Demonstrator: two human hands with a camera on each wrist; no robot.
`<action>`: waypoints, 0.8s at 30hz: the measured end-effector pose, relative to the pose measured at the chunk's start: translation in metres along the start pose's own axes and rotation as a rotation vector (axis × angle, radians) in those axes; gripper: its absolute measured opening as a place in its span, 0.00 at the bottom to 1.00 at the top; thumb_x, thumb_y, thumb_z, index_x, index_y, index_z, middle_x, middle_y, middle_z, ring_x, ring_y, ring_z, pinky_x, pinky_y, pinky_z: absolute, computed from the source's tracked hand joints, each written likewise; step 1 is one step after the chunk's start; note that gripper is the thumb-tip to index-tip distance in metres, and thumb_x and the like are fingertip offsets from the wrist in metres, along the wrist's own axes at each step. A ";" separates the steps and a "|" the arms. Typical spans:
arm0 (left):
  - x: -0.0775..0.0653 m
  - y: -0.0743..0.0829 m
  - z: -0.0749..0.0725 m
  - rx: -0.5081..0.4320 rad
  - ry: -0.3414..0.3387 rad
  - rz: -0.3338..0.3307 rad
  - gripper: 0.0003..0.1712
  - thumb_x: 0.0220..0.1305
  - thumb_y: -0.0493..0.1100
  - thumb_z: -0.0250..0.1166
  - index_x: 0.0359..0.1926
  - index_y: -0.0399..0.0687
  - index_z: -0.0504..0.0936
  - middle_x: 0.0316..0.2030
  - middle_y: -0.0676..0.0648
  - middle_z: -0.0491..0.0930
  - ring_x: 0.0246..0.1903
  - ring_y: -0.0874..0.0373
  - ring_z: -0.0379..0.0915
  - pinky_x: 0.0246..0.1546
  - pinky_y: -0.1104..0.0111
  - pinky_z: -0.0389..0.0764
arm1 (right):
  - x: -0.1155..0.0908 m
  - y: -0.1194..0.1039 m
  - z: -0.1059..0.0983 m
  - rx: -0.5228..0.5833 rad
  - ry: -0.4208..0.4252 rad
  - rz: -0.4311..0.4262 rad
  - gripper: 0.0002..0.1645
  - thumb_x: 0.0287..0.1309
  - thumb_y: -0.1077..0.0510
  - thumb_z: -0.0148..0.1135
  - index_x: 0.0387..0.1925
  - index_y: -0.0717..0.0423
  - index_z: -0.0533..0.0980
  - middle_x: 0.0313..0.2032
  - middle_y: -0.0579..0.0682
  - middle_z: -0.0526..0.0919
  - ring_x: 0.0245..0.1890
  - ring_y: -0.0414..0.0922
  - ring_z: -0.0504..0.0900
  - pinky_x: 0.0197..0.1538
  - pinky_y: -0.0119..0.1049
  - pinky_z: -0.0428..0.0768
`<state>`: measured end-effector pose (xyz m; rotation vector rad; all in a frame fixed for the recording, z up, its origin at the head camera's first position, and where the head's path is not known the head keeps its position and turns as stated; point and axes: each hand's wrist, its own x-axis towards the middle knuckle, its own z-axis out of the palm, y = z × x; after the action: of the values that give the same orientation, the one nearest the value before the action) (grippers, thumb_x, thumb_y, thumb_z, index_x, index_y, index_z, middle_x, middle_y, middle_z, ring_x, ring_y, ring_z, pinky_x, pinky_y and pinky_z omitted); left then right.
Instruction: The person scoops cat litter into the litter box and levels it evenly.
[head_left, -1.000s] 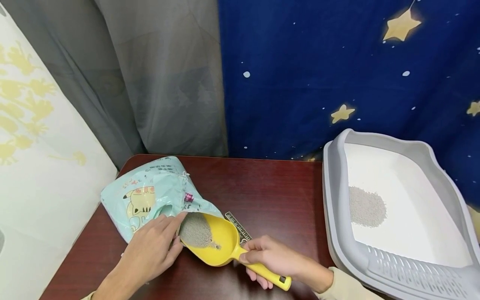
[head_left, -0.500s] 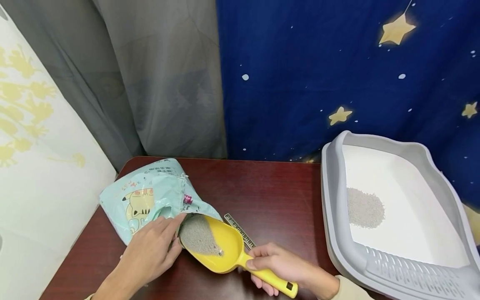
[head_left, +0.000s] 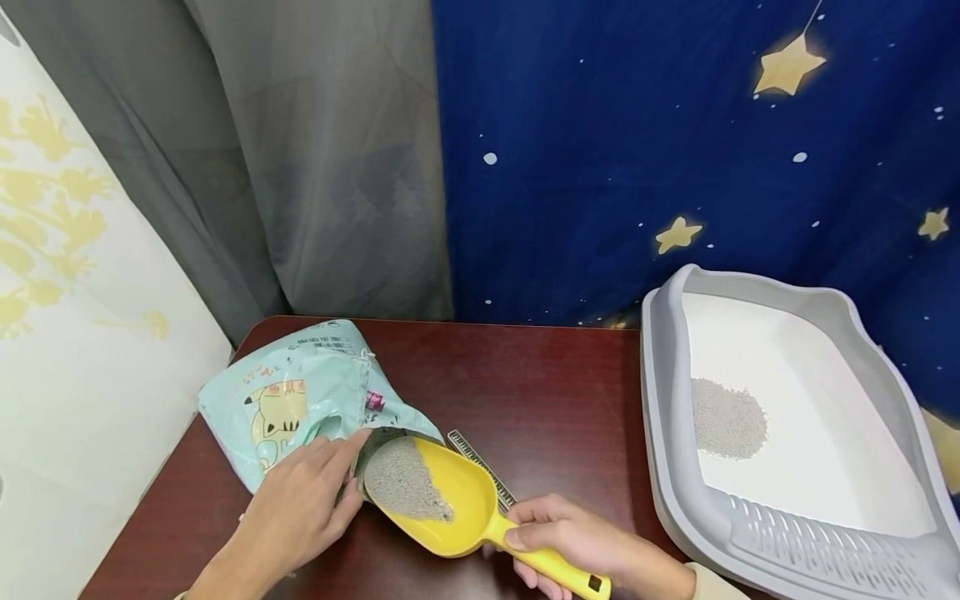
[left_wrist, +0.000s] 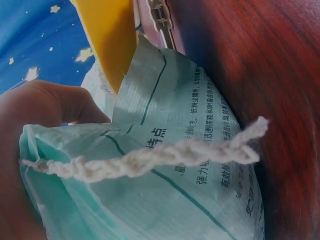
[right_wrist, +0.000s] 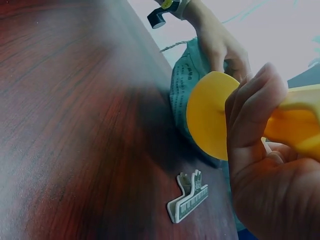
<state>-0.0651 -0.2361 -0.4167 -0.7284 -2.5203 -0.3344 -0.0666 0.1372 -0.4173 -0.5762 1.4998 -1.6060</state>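
Note:
A pale blue bag of cat litter (head_left: pixel 288 392) lies on its side at the table's left, its mouth facing right. At the near edge of that mouth, my left hand (head_left: pixel 303 500) grips the bag's film; a braided cord (left_wrist: pixel 150 160) hangs there in the left wrist view. My right hand (head_left: pixel 562 537) holds a yellow scoop (head_left: pixel 465 504) by its handle. Grey litter (head_left: pixel 405 479) is heaped in the scoop's front half. The scoop's tip sits just within the bag's opening, partly covered by the upper film. In the right wrist view the scoop's underside (right_wrist: pixel 210 117) shows close to the bag.
A grey litter box (head_left: pixel 667 433) with a white floor stands at the right, a patch of grey litter (head_left: pixel 727 419) inside it. A ruler-marked clip (right_wrist: pixel 187 197) lies on the dark red table (head_left: pixel 517 392) behind the scoop. Curtains hang along the back.
My right hand has drawn the scoop a little right and toward me, out of the bag's mouth. More of the litter in it shows. The left hand has stayed on the bag.

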 end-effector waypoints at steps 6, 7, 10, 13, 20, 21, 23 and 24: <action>0.002 0.000 0.000 -0.001 -0.001 -0.002 0.33 0.53 0.38 0.73 0.63 0.38 0.85 0.35 0.55 0.83 0.33 0.60 0.73 0.33 0.64 0.81 | -0.010 -0.002 -0.002 0.009 -0.015 -0.029 0.24 0.77 0.60 0.50 0.52 0.85 0.70 0.27 0.46 0.80 0.18 0.34 0.75 0.21 0.26 0.73; 0.002 0.000 0.000 -0.001 -0.003 -0.003 0.33 0.53 0.38 0.73 0.63 0.38 0.85 0.35 0.55 0.83 0.33 0.60 0.72 0.32 0.64 0.81 | -0.012 -0.002 -0.002 0.010 -0.017 -0.030 0.24 0.77 0.60 0.50 0.52 0.85 0.70 0.27 0.46 0.80 0.19 0.34 0.75 0.21 0.25 0.73; 0.003 0.000 0.000 0.001 -0.007 -0.003 0.34 0.52 0.38 0.73 0.63 0.38 0.85 0.35 0.57 0.82 0.33 0.61 0.71 0.32 0.64 0.80 | -0.019 -0.003 -0.003 0.003 -0.009 -0.025 0.23 0.78 0.60 0.51 0.54 0.83 0.71 0.26 0.50 0.80 0.20 0.34 0.75 0.23 0.25 0.73; 0.003 -0.001 0.001 -0.001 -0.007 -0.002 0.34 0.52 0.38 0.74 0.63 0.38 0.85 0.34 0.58 0.80 0.33 0.62 0.70 0.32 0.65 0.79 | -0.027 -0.006 -0.003 -0.019 0.000 -0.031 0.22 0.78 0.60 0.52 0.53 0.81 0.74 0.23 0.65 0.76 0.22 0.34 0.76 0.25 0.24 0.72; 0.002 -0.002 0.001 -0.009 0.017 0.014 0.32 0.52 0.37 0.72 0.62 0.38 0.85 0.32 0.61 0.74 0.32 0.63 0.68 0.30 0.66 0.77 | -0.052 -0.018 -0.004 0.000 0.000 -0.029 0.20 0.79 0.59 0.53 0.51 0.78 0.76 0.26 0.67 0.72 0.27 0.33 0.75 0.31 0.24 0.71; 0.002 -0.002 0.001 -0.010 0.020 0.016 0.32 0.52 0.37 0.72 0.62 0.38 0.85 0.32 0.61 0.73 0.32 0.63 0.68 0.30 0.66 0.77 | -0.056 -0.019 -0.004 0.014 0.002 -0.024 0.20 0.79 0.59 0.53 0.51 0.77 0.76 0.26 0.66 0.72 0.27 0.33 0.75 0.32 0.24 0.71; 0.002 -0.003 0.001 -0.013 0.021 0.016 0.32 0.52 0.37 0.71 0.62 0.38 0.84 0.32 0.62 0.73 0.32 0.64 0.67 0.30 0.66 0.76 | -0.063 -0.022 -0.005 0.044 0.011 -0.024 0.19 0.79 0.60 0.53 0.52 0.77 0.77 0.26 0.63 0.73 0.27 0.34 0.75 0.32 0.24 0.71; 0.001 -0.003 0.001 -0.014 0.020 0.016 0.32 0.52 0.37 0.71 0.62 0.38 0.84 0.32 0.63 0.72 0.32 0.64 0.67 0.30 0.66 0.76 | -0.067 -0.023 -0.006 0.065 0.012 -0.019 0.19 0.80 0.60 0.52 0.52 0.77 0.76 0.26 0.64 0.71 0.27 0.35 0.75 0.32 0.25 0.72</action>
<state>-0.0683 -0.2371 -0.4174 -0.7462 -2.4949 -0.3519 -0.0412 0.1938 -0.3824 -0.5461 1.4491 -1.6691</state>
